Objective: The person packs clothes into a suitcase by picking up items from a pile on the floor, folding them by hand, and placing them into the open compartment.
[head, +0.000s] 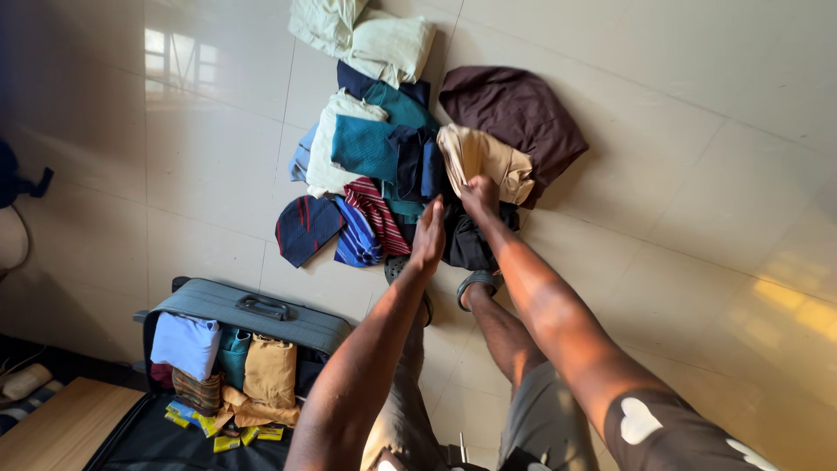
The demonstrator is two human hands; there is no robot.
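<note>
Both arms reach down to a heap of folded clothes on the tiled floor (697, 218). The right hand (479, 196) has its grip closed on a tan garment (484, 157), pinching its near edge at the front of the heap. The left hand (428, 234) lies flat with fingers stretched out, its grip open, pressing on a black garment (466, 244) just beside the right hand.

Around them I count one dark brown piece (519, 109) behind the tan one, two teal pieces (375, 139), one red striped piece (377, 214), one blue striped piece (356, 235), one navy piece with red lines (305, 227) lying a little apart to the left, and two pale cream bundles (366, 35) at the far end.

Two sandalled feet show below the heap, partly hidden by the arms.

Nearer, to the left, one grey suitcase (235, 305) stands open. Inside I make out a light blue folded piece (185, 343), a tan one (270, 371), and several small yellow packets (231, 440); their exact number is hard to tell.
</note>
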